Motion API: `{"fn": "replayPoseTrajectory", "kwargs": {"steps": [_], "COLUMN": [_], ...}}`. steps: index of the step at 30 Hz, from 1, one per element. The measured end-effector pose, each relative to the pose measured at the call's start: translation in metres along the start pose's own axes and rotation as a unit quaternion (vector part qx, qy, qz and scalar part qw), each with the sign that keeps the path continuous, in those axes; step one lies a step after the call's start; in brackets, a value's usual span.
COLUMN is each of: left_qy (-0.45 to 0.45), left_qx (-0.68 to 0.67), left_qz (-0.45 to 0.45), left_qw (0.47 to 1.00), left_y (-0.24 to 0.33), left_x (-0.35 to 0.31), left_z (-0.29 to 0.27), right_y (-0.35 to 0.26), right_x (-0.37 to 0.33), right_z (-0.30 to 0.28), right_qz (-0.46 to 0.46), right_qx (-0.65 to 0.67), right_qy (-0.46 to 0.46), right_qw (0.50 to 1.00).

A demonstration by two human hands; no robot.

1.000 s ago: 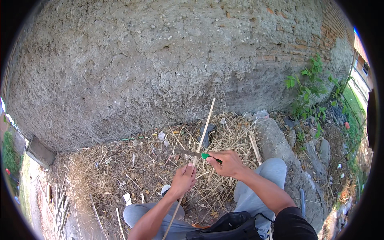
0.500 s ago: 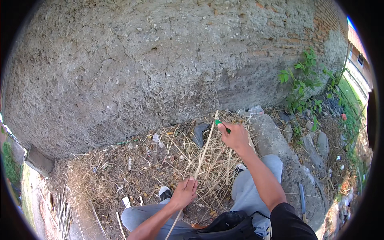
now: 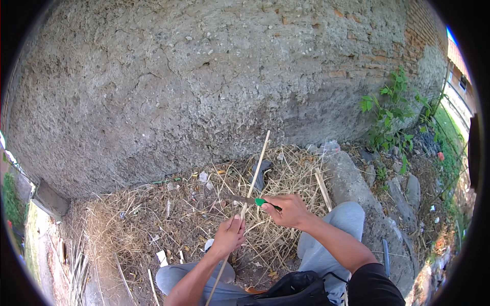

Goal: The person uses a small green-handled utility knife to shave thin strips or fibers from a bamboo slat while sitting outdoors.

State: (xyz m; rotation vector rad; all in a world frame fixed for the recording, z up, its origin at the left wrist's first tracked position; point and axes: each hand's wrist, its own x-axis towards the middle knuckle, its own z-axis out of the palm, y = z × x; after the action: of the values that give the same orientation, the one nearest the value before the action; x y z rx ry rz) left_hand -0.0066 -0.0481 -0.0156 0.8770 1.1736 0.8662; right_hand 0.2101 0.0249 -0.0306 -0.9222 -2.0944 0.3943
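Note:
A long, thin, pale strip of wood or bamboo [image 3: 259, 170] slants from near my lap toward the wall. My left hand [image 3: 229, 236] is closed around it at about its middle. Just beyond that, my right hand [image 3: 287, 210] grips a small knife [image 3: 260, 202] with a green and black handle. Its dark blade points left and lies across the strip, close above my left fingers. How deep the edge meets the strip is too small to tell.
Pale shavings [image 3: 275, 237] are heaped between my feet, below a rough wall [image 3: 194, 102]. To the right are a stone slab [image 3: 347, 176], a flat wooden piece [image 3: 323, 189] and a long blade [image 3: 386, 257]. A leafy plant [image 3: 390, 109] grows against the wall.
The knife in my right hand has come down the strip toward me, from near its far end to just beyond my left hand. The strip's far tip has shifted slightly left and up.

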Motion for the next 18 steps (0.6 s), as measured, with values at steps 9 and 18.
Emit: {"fn": "replayPoseTrajectory", "kwargs": {"steps": [9, 18], "left_qy": [-0.021, -0.058], "left_qx": [0.024, 0.01], "left_qz": [-0.059, -0.055], "left_qw": [0.998, 0.997], "left_y": [-0.005, -0.01], "left_x": [-0.029, -0.041], "left_z": [0.012, -0.009], "right_y": [0.052, 0.078], "right_x": [0.042, 0.045], "right_z": [-0.037, -0.063], "right_qz": [0.212, 0.331], "right_qx": [-0.139, -0.191], "right_qy": [0.062, 0.155], "right_qw": [0.965, 0.911]}}
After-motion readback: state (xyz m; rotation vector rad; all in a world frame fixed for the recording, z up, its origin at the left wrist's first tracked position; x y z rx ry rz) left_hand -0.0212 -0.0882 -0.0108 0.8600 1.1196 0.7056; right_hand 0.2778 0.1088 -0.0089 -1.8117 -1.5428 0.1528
